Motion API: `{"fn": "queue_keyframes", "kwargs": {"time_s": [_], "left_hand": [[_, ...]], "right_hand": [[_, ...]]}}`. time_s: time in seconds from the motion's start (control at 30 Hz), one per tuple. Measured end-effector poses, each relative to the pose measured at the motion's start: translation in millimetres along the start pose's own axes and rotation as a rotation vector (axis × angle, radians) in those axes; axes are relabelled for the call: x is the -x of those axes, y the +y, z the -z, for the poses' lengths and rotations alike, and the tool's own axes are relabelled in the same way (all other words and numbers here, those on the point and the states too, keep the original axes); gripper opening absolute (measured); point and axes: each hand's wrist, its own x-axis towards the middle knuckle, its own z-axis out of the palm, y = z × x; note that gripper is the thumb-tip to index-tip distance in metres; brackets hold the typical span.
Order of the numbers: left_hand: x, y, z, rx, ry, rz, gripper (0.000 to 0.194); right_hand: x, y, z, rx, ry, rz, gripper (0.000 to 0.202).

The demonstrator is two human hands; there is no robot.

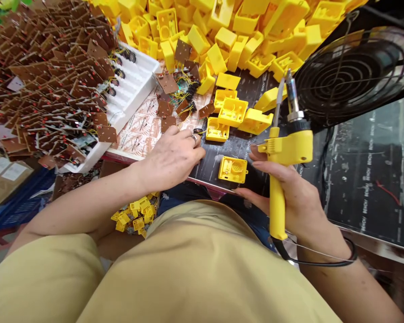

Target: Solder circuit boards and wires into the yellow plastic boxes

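The right hand [301, 197] grips a yellow-and-black, pistol-shaped soldering gun [289, 148], its metal tip pointing up and away, presumably to keep heat clear of fingers and plastic. The left hand [173, 154] rests with curled fingers on the dark, printed bench [210, 161], beside a small black round component [198, 131]; whether it pinches that part, I cannot tell. An open, square yellow plastic case [233, 169] lies between the hands, hollow side up, probably for easy access to its inside. It sits just within the bench's front edge, a strip of dark surface separating it from the open yellow cases [233, 111] behind. A black wire-guarded fan [353, 76] bounds the right hand's reach.
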Motion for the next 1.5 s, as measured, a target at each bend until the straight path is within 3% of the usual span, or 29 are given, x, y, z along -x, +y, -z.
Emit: {"fn": "queue_keyframes", "kwargs": {"time_s": [0.37,0.57,0.8,0.9,1.13,1.27,1.4,1.5], "left_hand": [[-8,-14,14.0,0.029,-0.079,-0.035,0.018],[-23,-17,16.8,0.042,-0.235,-0.125,0.014],[-15,-27,15.9,0.079,-0.232,-0.159,0.016],[-17,-29,18.9,0.083,-0.241,-0.210,0.017],[-37,-27,17.0,-0.026,-0.398,-0.362,0.023],[-31,-34,11.5,0.104,-0.330,-0.283,0.018],[-18,-34,2.7,0.374,-0.116,-0.079,0.015],[-13,-25,-1.9,0.558,0.007,0.031,0.014]], "right_hand": [[-5,-4,-4,-0.040,-0.027,-0.010,0.055],[-5,-6,-5,-0.025,-0.048,-0.017,0.058],[1,-5,-7,-0.026,-0.025,-0.037,0.058],[0,-5,-10,-0.003,0.031,-0.036,0.060],[1,-8,-9,-0.010,0.048,-0.036,0.067],[5,-8,-10,0.000,0.059,-0.053,0.071],[2,-9,-12,0.005,0.082,-0.045,0.067],[-2,-14,-2,0.011,0.135,-0.036,0.062]]}}
